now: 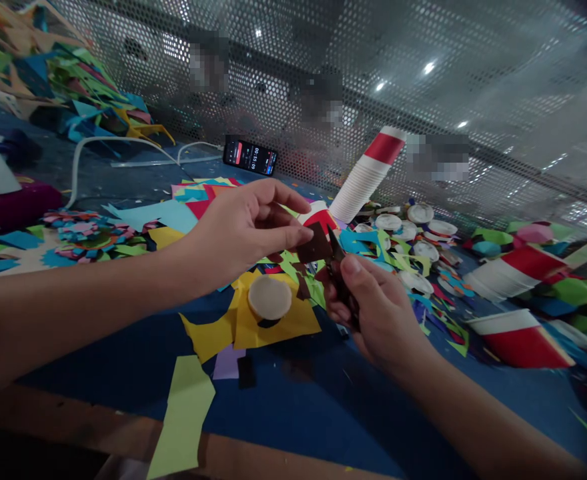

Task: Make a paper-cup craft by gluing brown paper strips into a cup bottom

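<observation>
My left hand (246, 225) pinches a small dark brown piece of paper (314, 245) between thumb and fingers, above the table. My right hand (373, 308) is closed round the handles of dark scissors (337, 261), whose blades meet the brown paper's right edge. Below the hands an upturned paper cup (269, 298) with a pale bottom stands on yellow paper (273, 323). Small brown scraps lie next to the cup.
The blue table (303, 400) is strewn with coloured paper scraps. A tall stack of red-and-white cups (368, 175) leans at the back, more red cups (521, 333) lie at the right. A phone (250, 157) rests against the perforated metal screen. Paper flowers (86, 233) sit at the left.
</observation>
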The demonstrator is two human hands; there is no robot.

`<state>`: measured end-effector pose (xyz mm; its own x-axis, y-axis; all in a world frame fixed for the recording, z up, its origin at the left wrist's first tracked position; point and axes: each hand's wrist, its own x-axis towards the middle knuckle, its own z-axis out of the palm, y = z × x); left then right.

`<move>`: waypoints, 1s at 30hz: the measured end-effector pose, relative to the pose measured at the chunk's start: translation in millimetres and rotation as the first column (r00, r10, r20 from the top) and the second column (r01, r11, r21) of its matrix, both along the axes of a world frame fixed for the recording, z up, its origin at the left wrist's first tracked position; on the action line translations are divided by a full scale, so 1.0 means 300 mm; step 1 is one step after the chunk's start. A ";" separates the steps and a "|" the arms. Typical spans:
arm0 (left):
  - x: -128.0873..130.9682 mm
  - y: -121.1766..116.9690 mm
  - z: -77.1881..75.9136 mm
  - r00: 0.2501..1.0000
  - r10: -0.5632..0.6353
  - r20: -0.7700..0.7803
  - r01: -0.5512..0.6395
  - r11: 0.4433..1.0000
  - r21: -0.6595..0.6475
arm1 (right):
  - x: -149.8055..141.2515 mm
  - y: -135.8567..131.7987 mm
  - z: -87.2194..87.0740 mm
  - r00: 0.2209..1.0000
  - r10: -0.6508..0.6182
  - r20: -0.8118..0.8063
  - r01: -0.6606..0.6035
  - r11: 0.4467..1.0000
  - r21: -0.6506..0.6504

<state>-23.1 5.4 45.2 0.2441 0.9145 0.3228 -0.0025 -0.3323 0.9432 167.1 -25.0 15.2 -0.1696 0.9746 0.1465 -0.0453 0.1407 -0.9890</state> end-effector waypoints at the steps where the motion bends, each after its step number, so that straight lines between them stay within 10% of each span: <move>1: 0.000 -0.001 0.000 1.000 -0.002 -0.006 0.002 1.000 -0.001 | -0.001 0.000 0.001 1.000 0.000 0.001 0.000 1.000 0.003; 24: 0.002 -0.002 -0.005 1.000 -0.007 -0.024 0.007 1.000 0.012 | -0.023 -0.019 0.015 0.996 -0.079 -0.036 0.079 0.997 -0.016; 30: -0.032 0.038 0.007 0.992 -0.019 -0.127 0.023 0.999 0.034 | 0.016 0.024 0.032 0.964 -0.266 -0.006 0.266 0.963 0.034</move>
